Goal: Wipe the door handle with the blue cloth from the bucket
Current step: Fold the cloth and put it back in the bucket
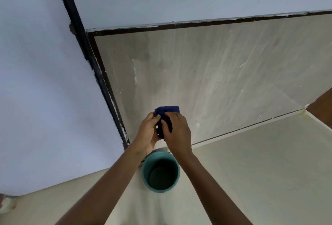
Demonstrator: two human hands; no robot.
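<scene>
Both hands hold a dark blue cloth (167,110) above a teal bucket (161,171) that stands on the pale floor. My left hand (148,132) grips the cloth's left side and my right hand (177,131) grips its right side, fingers pinching the folded fabric between them. The bucket looks empty inside, with a dark bottom. No door handle is in view.
A pale panel with a dark frame (100,81) rises ahead, possibly a door seen from low down. A light blue wall (45,81) lies to the left. A brown surface (323,106) shows at the right edge. Pale floor tiles (260,171) spread around the bucket.
</scene>
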